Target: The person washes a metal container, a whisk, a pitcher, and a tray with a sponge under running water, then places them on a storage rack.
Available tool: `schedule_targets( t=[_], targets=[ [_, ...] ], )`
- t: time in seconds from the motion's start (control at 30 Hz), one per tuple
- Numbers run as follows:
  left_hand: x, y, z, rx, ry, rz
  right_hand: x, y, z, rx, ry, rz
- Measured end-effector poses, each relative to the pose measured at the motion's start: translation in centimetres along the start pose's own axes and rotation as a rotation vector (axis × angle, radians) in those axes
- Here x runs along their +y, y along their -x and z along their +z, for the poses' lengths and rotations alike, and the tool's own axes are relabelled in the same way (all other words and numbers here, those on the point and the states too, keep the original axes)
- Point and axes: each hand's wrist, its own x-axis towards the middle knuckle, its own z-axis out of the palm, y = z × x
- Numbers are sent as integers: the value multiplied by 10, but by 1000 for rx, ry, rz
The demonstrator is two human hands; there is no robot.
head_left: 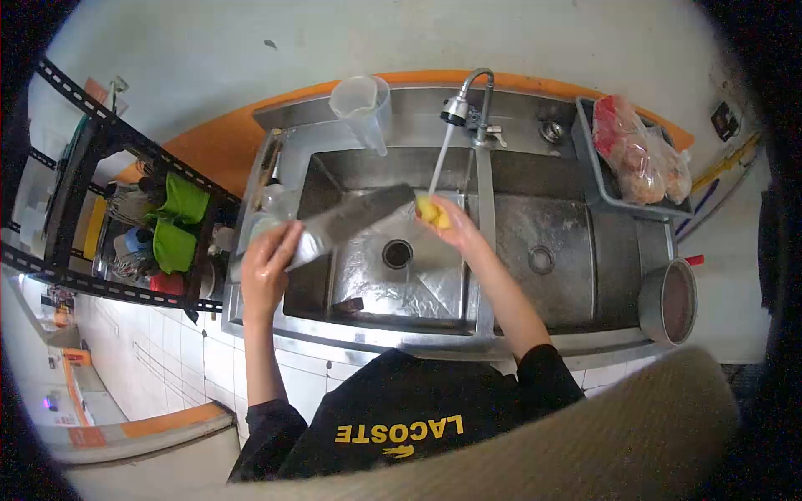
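My left hand point(271, 255) is closed round the near end of a long, flat grey metal piece point(359, 215), held slantwise over the left sink basin point(355, 280). Its exact kind I cannot tell. My right hand point(455, 227) grips a yellow sponge point(430, 209) at the far end of that piece. Water runs from the faucet point(455, 108) in a stream down to the sponge. Below both hands lies the basin's round drain point(397, 254), with a small dark reddish scrap point(349, 306) nearer the front.
A clear plastic jug point(361, 104) stands behind the left basin. Beyond the right basin point(543, 259), a grey crate point(597, 171) holds bagged food point(639, 159); a round metal pan point(668, 302) sits below it. At left, a black shelf rack point(100, 142) carries green containers point(180, 200).
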Motion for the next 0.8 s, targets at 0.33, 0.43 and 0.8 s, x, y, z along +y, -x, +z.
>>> schedule_targets(
  t=[0.33, 0.43, 0.8],
  targets=[
    [5, -4, 56, -327, 8, 435, -73, -40, 58, 9, 88, -69],
    [6, -2, 108, -429, 125, 517, -61, -40, 90, 143, 298, -129],
    [11, -16, 212, -448, 238, 626, 9, -48, 38, 391, 523, -173]
  ],
)
